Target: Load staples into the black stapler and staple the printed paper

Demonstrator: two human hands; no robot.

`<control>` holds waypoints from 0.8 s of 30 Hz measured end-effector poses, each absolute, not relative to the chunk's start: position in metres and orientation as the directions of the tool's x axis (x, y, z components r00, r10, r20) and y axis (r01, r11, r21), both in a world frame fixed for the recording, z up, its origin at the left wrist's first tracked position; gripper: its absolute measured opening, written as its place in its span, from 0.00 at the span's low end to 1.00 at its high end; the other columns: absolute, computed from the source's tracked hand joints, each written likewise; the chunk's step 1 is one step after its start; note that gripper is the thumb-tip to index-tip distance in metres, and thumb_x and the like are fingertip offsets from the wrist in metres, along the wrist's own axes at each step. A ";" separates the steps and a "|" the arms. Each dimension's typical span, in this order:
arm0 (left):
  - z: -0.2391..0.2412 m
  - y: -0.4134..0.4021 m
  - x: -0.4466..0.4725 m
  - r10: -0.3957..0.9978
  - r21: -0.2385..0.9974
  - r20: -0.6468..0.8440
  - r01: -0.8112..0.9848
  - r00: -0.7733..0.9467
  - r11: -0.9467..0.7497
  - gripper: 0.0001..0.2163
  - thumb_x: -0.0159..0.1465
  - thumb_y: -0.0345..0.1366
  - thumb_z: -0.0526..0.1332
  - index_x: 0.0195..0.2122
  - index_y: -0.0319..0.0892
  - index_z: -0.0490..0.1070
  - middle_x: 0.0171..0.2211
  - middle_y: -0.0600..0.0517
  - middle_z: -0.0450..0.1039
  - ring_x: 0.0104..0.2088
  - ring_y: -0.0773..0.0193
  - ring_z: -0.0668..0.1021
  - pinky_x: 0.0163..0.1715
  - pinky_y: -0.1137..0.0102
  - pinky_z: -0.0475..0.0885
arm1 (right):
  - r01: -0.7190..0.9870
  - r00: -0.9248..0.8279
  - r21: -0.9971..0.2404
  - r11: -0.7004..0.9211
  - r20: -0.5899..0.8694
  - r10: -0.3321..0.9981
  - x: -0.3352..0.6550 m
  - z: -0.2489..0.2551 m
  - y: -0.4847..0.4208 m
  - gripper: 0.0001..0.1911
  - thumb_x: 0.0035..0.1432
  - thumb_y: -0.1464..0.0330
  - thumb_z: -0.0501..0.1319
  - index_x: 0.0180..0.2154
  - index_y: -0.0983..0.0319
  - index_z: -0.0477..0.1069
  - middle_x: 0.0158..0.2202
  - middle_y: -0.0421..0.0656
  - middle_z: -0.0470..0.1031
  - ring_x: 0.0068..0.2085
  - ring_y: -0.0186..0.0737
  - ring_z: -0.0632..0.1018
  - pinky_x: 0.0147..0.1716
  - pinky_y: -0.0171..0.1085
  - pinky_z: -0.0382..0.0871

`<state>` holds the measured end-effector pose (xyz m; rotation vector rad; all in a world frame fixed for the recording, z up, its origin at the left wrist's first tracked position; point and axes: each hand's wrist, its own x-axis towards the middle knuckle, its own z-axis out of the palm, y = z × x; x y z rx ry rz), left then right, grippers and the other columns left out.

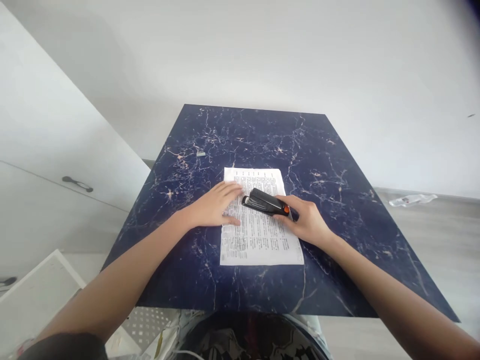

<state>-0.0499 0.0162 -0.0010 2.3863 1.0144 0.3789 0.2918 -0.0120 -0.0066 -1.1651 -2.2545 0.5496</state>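
Observation:
Printed paper (262,245) lies flat on the dark blue marbled table; whether it is one sheet or more I cannot tell. My right hand (303,217) grips a black stapler (264,201) by its rear end, near an orange spot. The stapler's front points left over the upper middle of the paper, and its jaws look parted. Resting on the paper's left side is my left hand (219,204), fingers stretched out, close to the stapler's front and holding nothing.
A small pale strip (201,154), perhaps staples, lies on the table (255,130) toward the back left. A white wall stands behind the table. A crumpled clear plastic wrapper (412,200) is on the floor at right. White cabinets with a dark handle (77,184) stand at left.

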 end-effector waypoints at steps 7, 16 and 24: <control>-0.005 0.014 -0.042 0.732 0.553 0.001 0.610 0.682 -0.568 0.49 0.62 0.63 0.70 0.78 0.50 0.52 0.78 0.40 0.55 0.78 0.40 0.58 0.79 0.43 0.45 | 0.544 -0.467 -0.658 0.521 0.279 0.839 0.292 -0.007 -0.004 0.21 0.68 0.61 0.67 0.60 0.53 0.78 0.48 0.46 0.85 0.45 0.48 0.86 0.47 0.49 0.82; -0.003 0.015 -0.041 0.789 0.601 -0.003 0.632 0.614 -0.489 0.44 0.62 0.60 0.73 0.74 0.51 0.60 0.76 0.41 0.60 0.76 0.38 0.61 0.78 0.40 0.48 | 0.229 -0.523 -0.967 0.110 -0.027 0.852 0.301 -0.005 0.016 0.18 0.72 0.65 0.63 0.60 0.51 0.80 0.60 0.44 0.82 0.62 0.49 0.82 0.65 0.59 0.76; -0.002 0.012 -0.044 0.840 0.636 -0.053 0.667 0.540 -0.388 0.43 0.60 0.57 0.75 0.73 0.57 0.61 0.76 0.44 0.60 0.77 0.32 0.57 0.73 0.36 0.60 | 0.203 -0.548 -0.969 0.137 0.004 0.837 0.296 0.001 0.017 0.21 0.69 0.61 0.67 0.62 0.51 0.77 0.62 0.47 0.80 0.61 0.49 0.82 0.60 0.55 0.81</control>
